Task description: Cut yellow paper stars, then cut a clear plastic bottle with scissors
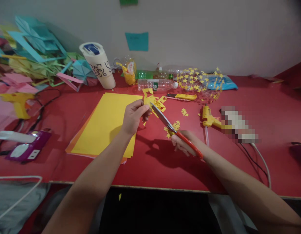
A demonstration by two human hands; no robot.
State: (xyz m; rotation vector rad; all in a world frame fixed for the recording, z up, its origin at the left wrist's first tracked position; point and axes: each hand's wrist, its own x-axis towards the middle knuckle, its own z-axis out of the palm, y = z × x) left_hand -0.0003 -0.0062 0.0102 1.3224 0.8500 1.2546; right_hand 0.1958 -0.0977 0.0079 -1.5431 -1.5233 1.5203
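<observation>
My left hand (pixel 135 115) pinches a small piece of yellow paper (pixel 147 94) between thumb and fingers, above the right edge of a stack of yellow sheets (pixel 99 125). Wrapped round the red handles of a pair of scissors (pixel 168 123) is my right hand (pixel 183 143). The blade tips meet the paper close to my left thumb. Yellow scraps with star-shaped holes (pixel 160 103) lie just behind. Small cut yellow stars (pixel 173 128) sit in a pile beneath the scissors, and a smaller cluster of stars (pixel 184 112) lies farther right.
Clear plastic bottles (pixel 156 84), a yellow box cutter (pixel 185 97) and a star-covered clear bottle (pixel 199 79) lie at the back. Glue guns (pixel 208 117) rest on both sides. A white tumbler (pixel 99 66), folded paper shapes (pixel 40 45) and a purple power strip (pixel 28 146) are left.
</observation>
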